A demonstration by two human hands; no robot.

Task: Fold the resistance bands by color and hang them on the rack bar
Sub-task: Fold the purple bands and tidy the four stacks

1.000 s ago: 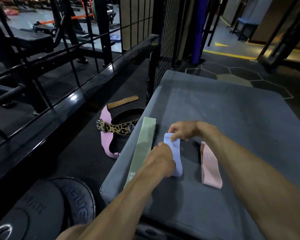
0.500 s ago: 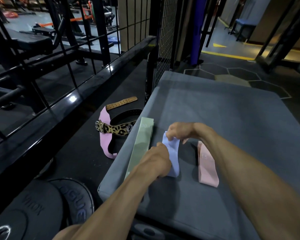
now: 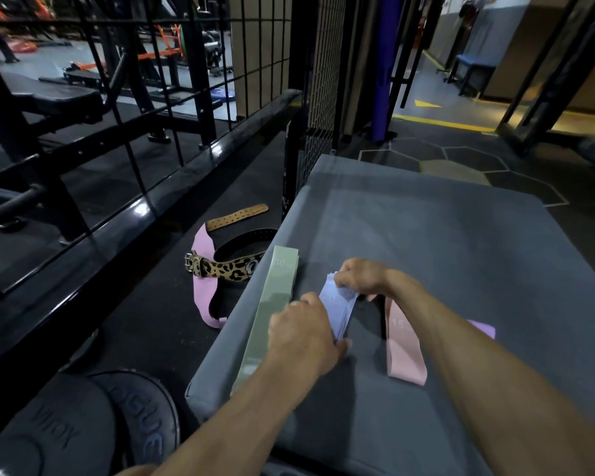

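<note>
A pale blue resistance band (image 3: pixel 339 305) lies doubled on the grey padded box (image 3: pixel 443 242). My right hand (image 3: pixel 361 275) pinches its far end, and my left hand (image 3: pixel 304 333) grips its near end. To their left a long green band (image 3: pixel 272 310) lies flat along the box's left edge. On the right a pink band (image 3: pixel 402 348) marked 15 lies flat, partly under my right forearm. A bit of a purple band (image 3: pixel 483 329) peeks out beyond that forearm.
On the dark floor to the left lie a leopard-print lifting belt (image 3: pixel 222 268), a pink strap (image 3: pixel 203 290) and a tan strap (image 3: pixel 237 213). Black weight plates (image 3: pixel 83 431) sit at the lower left. A black rack rail (image 3: pixel 124 221) and wire mesh fence (image 3: pixel 318 97) run along the left.
My hands have drawn closer together along the blue band, and it has bunched into stacked layers. The green and pink bands lie as before.
</note>
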